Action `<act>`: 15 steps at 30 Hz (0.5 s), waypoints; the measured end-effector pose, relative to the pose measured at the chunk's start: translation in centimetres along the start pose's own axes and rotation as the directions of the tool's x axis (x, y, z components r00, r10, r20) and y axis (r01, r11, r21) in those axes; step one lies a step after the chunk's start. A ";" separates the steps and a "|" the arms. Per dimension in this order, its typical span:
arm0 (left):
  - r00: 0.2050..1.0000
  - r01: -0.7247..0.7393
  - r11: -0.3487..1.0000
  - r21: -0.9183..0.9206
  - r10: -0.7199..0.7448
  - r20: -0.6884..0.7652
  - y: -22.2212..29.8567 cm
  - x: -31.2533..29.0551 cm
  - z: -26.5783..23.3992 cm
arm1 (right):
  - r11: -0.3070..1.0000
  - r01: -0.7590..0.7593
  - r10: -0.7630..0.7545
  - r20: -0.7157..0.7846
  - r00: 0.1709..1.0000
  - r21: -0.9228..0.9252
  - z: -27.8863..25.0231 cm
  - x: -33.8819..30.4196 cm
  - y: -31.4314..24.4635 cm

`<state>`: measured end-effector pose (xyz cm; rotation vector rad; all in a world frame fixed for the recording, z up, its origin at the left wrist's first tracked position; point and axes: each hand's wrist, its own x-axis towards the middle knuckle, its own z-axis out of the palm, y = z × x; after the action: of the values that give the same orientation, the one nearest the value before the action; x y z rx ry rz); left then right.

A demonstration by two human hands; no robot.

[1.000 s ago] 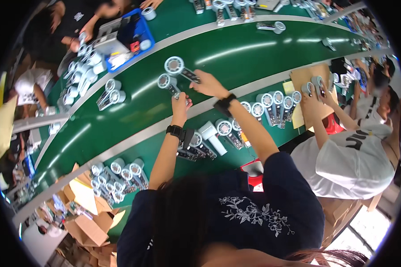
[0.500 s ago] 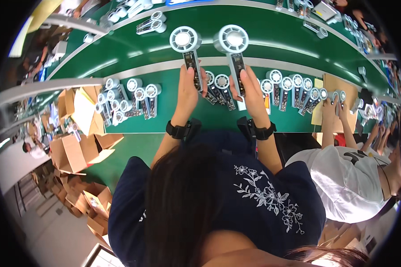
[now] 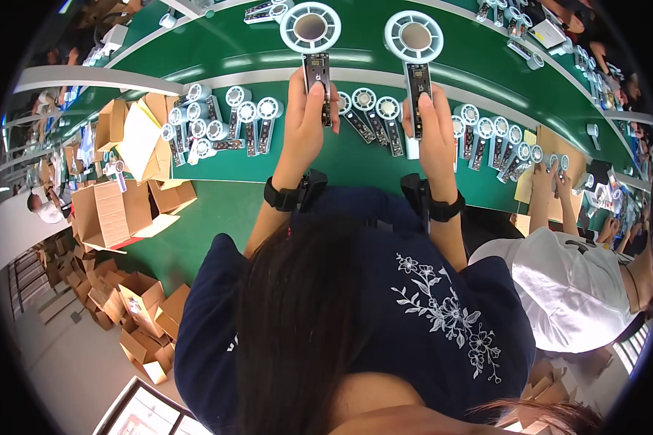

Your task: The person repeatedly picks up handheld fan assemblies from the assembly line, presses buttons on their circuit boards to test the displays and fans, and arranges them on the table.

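In my left hand (image 3: 305, 123) is a handheld fan (image 3: 315, 65), its pale blue ring-shaped head pointing away from me and its handle showing a dark circuit board. My right hand (image 3: 435, 127) grips a matching handheld fan (image 3: 418, 72), held roughly parallel to the first. Both thumbs lie on the boards, and the fingers wrap round the handles. The two fans are apart, held over the green workbench (image 3: 268, 168). Just beyond and between my hands, several similar fans (image 3: 376, 119) lie on the bench.
More fans lie in groups to the left (image 3: 247, 119) and right (image 3: 486, 138). Cardboard boxes (image 3: 112, 214) stand at the left. A co-worker in a white top (image 3: 551, 290) handles fans at the right. A pale rail (image 3: 101, 78) crosses the upper left.
The two fans have moved farther apart, the right one shifting right. Their heads now face upward more fully, and their centres look darker. The whole view has shifted slightly.
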<state>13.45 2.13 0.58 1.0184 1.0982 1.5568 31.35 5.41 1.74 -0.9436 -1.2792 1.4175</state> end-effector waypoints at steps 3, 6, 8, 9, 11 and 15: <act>1.000 -0.001 1.000 0.020 0.001 -0.004 1.6 -0.4 -0.4 | 1.000 -0.015 0.015 0.008 1.000 -0.017 0.6 -0.4 -0.9; 1.000 0.005 1.000 -0.002 -0.005 -0.016 2.0 -0.7 -0.6 | 0.999 -0.042 0.041 0.056 0.998 0.021 1.3 -0.8 -1.2; 0.999 0.020 0.998 -0.061 -0.022 -0.038 1.9 -0.9 -0.7 | 0.998 -0.059 0.055 0.082 0.995 0.038 1.8 -0.9 -1.3; 0.999 0.020 0.998 -0.062 -0.023 -0.042 1.7 -0.9 -0.9 | 0.997 -0.066 0.062 0.087 0.994 0.045 2.2 -0.9 -1.4; 0.998 0.014 0.998 -0.067 -0.018 -0.059 1.3 -1.0 -1.1 | 0.995 -0.083 0.077 0.098 0.992 0.058 3.0 -0.8 -1.5; 0.995 -0.008 0.999 0.036 0.012 -0.099 1.1 -1.1 -1.4 | 0.996 -0.086 0.085 0.048 0.995 0.021 4.3 -1.0 -0.8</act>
<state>12.12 0.62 1.21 0.9802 1.1942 1.6157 27.60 3.39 3.05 -0.9639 -1.2675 1.5260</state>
